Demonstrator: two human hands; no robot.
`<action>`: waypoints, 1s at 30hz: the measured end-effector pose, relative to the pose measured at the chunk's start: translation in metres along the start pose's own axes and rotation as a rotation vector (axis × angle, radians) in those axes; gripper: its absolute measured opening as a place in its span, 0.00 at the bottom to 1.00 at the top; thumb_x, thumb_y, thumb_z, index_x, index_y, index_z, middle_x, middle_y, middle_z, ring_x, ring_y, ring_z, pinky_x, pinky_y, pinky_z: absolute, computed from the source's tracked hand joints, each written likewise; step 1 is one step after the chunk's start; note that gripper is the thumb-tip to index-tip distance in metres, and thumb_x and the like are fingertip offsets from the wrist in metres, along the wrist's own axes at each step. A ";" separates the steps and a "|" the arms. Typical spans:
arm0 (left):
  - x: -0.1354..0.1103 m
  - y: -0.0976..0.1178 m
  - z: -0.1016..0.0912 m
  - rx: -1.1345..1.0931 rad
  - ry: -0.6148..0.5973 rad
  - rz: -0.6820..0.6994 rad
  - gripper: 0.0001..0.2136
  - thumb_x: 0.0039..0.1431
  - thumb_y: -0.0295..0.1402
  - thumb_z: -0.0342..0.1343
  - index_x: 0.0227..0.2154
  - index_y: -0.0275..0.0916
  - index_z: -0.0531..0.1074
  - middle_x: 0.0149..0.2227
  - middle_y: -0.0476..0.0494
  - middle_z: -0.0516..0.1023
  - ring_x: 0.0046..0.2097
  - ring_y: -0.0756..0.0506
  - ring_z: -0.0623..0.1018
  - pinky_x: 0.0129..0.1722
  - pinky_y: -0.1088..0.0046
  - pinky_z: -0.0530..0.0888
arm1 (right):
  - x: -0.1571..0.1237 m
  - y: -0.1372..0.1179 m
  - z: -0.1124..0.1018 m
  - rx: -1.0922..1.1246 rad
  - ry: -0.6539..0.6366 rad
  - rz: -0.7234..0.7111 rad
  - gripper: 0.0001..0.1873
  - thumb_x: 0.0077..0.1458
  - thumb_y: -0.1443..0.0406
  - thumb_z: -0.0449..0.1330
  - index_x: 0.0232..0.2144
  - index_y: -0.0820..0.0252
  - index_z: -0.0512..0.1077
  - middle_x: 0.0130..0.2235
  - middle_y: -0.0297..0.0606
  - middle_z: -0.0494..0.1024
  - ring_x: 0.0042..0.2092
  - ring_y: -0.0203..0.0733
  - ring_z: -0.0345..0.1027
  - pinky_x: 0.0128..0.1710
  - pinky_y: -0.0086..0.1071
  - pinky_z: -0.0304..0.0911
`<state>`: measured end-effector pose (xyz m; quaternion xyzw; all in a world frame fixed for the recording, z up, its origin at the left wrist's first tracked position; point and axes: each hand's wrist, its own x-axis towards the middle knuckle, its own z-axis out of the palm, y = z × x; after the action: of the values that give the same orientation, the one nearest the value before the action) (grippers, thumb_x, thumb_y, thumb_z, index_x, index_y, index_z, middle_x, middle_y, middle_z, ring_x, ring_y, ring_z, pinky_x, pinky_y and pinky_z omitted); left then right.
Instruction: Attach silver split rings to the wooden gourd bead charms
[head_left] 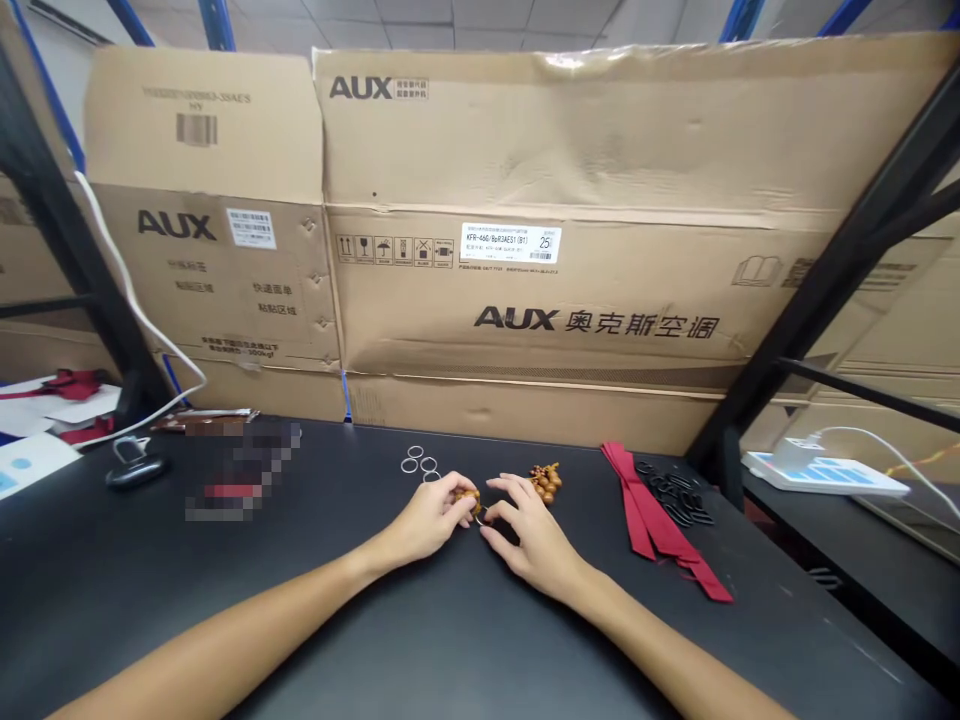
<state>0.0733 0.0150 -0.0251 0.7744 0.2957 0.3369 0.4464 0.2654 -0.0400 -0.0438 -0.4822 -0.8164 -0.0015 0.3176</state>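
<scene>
My left hand (433,515) is closed on a small brown charm (469,497), which looks like wooden beads on a cord. Most of the charm is covered by my fingers. A silvery split ring (481,517) shows at the charm's lower right end. My right hand (534,535) has its thumb and index fingertip at this ring, while the other fingers are raised. Just behind my right hand lies a bunch of brown wooden bead charms (547,482). Several loose metal rings (415,453) lie on the black table (375,640) beyond my left hand.
Two red ribbons (664,530) lie on the right, beside a pile of black clasps (675,492). A dark rounded object (137,471) and a blurred-out patch (244,475) are at the left. Cardboard boxes (525,150) wall the back. A white power strip (825,472) lies far right.
</scene>
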 end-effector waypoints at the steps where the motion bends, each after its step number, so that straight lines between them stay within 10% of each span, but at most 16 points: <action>1: 0.000 0.001 0.000 -0.008 -0.001 -0.001 0.11 0.62 0.39 0.50 0.39 0.36 0.69 0.29 0.46 0.75 0.31 0.48 0.76 0.36 0.71 0.74 | 0.000 0.000 0.000 0.001 -0.006 0.003 0.03 0.57 0.66 0.57 0.34 0.57 0.71 0.55 0.46 0.67 0.61 0.53 0.53 0.57 0.51 0.58; 30: -0.004 -0.007 0.001 0.586 -0.030 0.198 0.07 0.63 0.27 0.48 0.31 0.39 0.69 0.36 0.46 0.70 0.41 0.45 0.68 0.44 0.66 0.66 | 0.000 -0.002 -0.009 0.109 -0.040 -0.012 0.02 0.56 0.67 0.58 0.34 0.57 0.69 0.53 0.46 0.67 0.58 0.50 0.56 0.56 0.49 0.58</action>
<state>0.0701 0.0145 -0.0330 0.9001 0.2968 0.2676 0.1735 0.2680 -0.0437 -0.0359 -0.4591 -0.8245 0.0509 0.3269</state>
